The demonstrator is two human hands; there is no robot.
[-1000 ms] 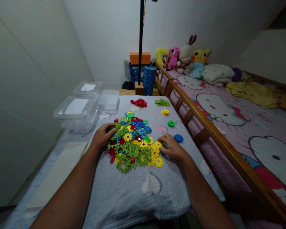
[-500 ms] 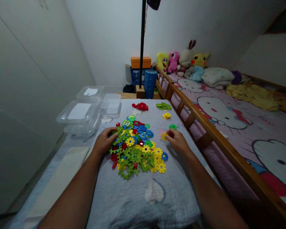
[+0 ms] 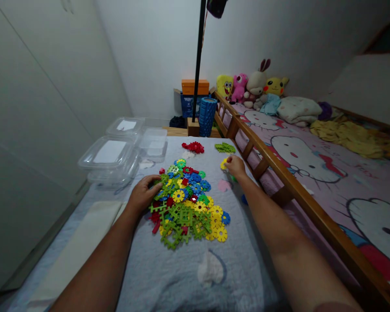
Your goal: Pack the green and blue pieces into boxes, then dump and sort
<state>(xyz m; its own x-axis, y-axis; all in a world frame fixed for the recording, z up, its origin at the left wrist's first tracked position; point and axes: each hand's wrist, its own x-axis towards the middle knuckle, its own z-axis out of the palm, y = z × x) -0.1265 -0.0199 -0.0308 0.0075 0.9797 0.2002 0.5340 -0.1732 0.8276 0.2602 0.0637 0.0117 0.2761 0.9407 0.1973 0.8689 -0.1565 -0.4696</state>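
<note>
A mixed pile of plastic building pieces (image 3: 185,208) lies on the cloth-covered table. It has green lattice pieces, yellow and blue notched discs, and red bits. My left hand (image 3: 144,194) rests at the pile's left edge, thumb and fingers apart, touching green pieces. Beyond the pile, at the right, my right hand (image 3: 236,166) pinches a yellow notched disc (image 3: 224,164). The small yellow stack there is covered by hand and disc, so I cannot tell whether they touch. A green disc (image 3: 234,178) shows partly under my right wrist, and a blue piece (image 3: 244,199) peeks out beside the forearm.
Farther back sit a red group (image 3: 193,147) and a green group (image 3: 225,147). Clear plastic boxes (image 3: 108,151) stand at the left. A wooden bed rail (image 3: 263,151) runs along the right edge. A black pole (image 3: 198,65) rises behind the table.
My right hand has moved away from me with the yellow disc, from beside the pile to the small yellow stack. My left hand stays at the pile's edge.
</note>
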